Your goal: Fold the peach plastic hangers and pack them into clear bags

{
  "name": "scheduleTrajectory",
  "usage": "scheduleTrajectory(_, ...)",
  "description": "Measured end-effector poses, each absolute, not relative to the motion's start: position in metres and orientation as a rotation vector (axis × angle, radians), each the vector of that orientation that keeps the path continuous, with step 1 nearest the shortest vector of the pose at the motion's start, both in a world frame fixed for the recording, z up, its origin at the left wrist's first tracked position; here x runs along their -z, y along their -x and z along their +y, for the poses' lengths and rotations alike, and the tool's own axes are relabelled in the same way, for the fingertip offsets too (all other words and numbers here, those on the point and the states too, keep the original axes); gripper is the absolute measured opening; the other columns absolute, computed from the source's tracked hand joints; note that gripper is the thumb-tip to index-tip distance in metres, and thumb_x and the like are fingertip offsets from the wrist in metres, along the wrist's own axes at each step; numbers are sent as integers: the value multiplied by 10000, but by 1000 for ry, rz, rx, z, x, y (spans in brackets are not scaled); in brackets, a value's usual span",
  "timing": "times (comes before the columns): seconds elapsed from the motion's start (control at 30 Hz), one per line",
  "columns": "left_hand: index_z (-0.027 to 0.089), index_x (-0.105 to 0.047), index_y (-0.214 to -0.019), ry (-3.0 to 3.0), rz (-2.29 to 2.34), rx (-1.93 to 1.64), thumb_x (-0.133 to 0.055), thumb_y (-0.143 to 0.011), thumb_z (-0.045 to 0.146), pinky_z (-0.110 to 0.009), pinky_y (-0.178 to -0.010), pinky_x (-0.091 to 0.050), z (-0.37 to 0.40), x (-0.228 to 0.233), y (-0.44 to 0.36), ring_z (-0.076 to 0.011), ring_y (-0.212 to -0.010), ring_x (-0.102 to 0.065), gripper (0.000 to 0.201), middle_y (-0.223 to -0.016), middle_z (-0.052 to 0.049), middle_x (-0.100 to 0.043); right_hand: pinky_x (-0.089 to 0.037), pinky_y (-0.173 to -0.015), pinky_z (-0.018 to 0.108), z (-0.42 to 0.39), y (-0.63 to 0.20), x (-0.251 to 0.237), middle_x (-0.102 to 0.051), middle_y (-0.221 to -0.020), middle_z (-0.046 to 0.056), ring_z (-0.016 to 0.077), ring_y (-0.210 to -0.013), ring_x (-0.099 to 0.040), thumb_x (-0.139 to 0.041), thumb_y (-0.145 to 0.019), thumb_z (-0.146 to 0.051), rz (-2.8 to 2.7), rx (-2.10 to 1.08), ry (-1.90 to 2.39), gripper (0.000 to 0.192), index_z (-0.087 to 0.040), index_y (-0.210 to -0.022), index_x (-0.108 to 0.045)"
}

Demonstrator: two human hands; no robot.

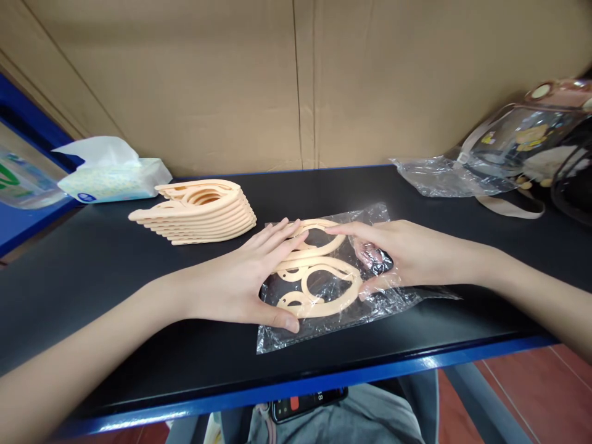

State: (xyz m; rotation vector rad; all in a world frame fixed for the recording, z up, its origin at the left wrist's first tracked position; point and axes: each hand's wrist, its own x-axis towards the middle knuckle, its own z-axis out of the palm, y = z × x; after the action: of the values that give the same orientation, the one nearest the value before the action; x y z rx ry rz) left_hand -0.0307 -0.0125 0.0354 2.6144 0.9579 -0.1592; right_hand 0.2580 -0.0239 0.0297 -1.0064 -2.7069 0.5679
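The hangers (314,277) lie sideways in the bag (351,308), pinned between both flat, spread hands, left hand (245,277) and right hand (407,256).

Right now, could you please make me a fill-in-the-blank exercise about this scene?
1. Both hands rest on a clear plastic ____ holding peach hangers.
2. The left hand lies flat, its fingers ____.
3. A stack of hangers lies on the ____ table.
4. The tissue pack is to the stack's ____.

Missing words: bag; open; black; left

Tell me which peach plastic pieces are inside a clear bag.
The flat pieces between both hands, inside the clear bag. The stack near the tissue pack lies bare.
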Motion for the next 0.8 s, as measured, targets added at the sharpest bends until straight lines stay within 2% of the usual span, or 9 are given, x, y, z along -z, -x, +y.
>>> scheduleTrajectory(0.07, 198, -4, -1559, -2612, 951, 155, -581, -715, 783, -599, -1178, -131, -12, -35, 31, -379, -1477, 55, 1178, -1618, -126, 70, -506, -643, 308, -24, -258, -30, -684, -892, -6, 192, -730, -653, -641, -811, -562, -2712, -532, 1004, 891, -324, -1540, -186)
scheduleTrajectory(0.13, 216, 1, -1559, -2610, 942, 129, -592, -708, 780, -598, -1177, -147, -11, -35, 32, -382, -1478, 37, 1181, -1620, -130, 46, -528, -746, 345, -25, -257, -32, -682, -1113, 34, 227, -916, -670, -651, -808, -549, -2706, -487, 979, 894, -331, -1540, -187)
scheduleTrajectory(0.2, 226, 11, -1558, -2611, 935, 106, -605, -699, 777, -595, -1177, -156, -11, -35, 32, -383, -1478, 29, 1192, -1621, -134, 29, -513, -890, 393, -26, -257, -34, -565, -1373, 59, 268, -1154, -601, -658, -809, -529, -2695, -452, 947, 886, -336, -1539, -195)
scheduleTrajectory(0.27, 221, 23, -1557, -2609, 937, 103, -608, -696, 776, -596, -1178, -155, -11, -35, 32, -383, -1477, 32, 1204, -1620, -137, 30, -472, -991, 425, -26, -257, -35, -441, -1502, 52, 285, -1295, -501, -656, -816, -515, -2694, -440, 936, 876, -339, -1541, -195)
scheduleTrajectory(0.43, 195, 36, -1556, -2592, 950, 149, -590, -697, 792, -591, -1185, -133, -11, -36, 31, -373, -1478, 62, 1219, -1620, -129, 63, -449, -1038, 420, -26, -258, -36, -388, -1543, 19, 267, -1335, -469, -639, -833, -527, -2732, -440, 922, 874, -358, -1545, -161)
scheduleTrajectory(0.8, 219, 7, -1559, -2601, 940, 98, -610, -697, 773, -593, -1178, -166, -11, -35, 32, -381, -1478, 23, 1196, -1620, -137, 29, -456, -1034, 453, -25, -258, -34, -376, -1548, 49, 292, -1335, -469, -677, -812, -463, -2718, -473, 911, 899, -340, -1546, -173)
